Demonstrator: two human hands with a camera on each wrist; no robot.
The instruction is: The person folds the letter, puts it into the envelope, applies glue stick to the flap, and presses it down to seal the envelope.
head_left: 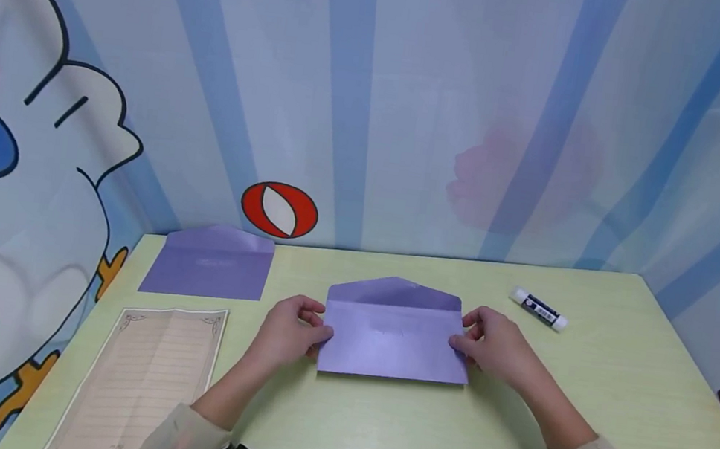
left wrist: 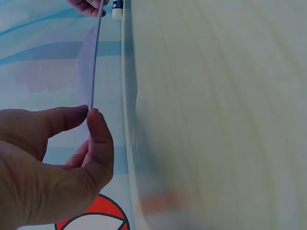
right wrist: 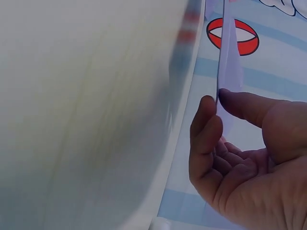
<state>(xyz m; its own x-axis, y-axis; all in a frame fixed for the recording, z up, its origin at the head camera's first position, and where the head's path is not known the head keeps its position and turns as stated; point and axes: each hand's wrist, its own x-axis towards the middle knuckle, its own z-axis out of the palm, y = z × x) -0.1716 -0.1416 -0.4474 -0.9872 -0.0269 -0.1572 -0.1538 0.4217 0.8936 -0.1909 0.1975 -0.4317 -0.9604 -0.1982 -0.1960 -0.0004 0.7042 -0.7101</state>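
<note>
A purple envelope [head_left: 394,341] with its pointed flap up is held between both hands, raised off the table. My left hand [head_left: 289,330] pinches its left edge between thumb and fingers, and my right hand [head_left: 495,344] pinches the right edge the same way. Seen edge-on in the left wrist view, the envelope [left wrist: 96,62] is a thin line between the left thumb and fingertips [left wrist: 95,115]. The right wrist view likewise has the envelope [right wrist: 221,52] gripped by the right hand [right wrist: 249,153].
A second purple envelope [head_left: 209,270] lies flap up at the table's back left. In front of it is a creased, lined sheet of letter paper [head_left: 145,378], partly covered by the left sleeve. A glue stick [head_left: 538,308] lies at back right. A printed cloth backdrop [head_left: 408,110] rises behind the table.
</note>
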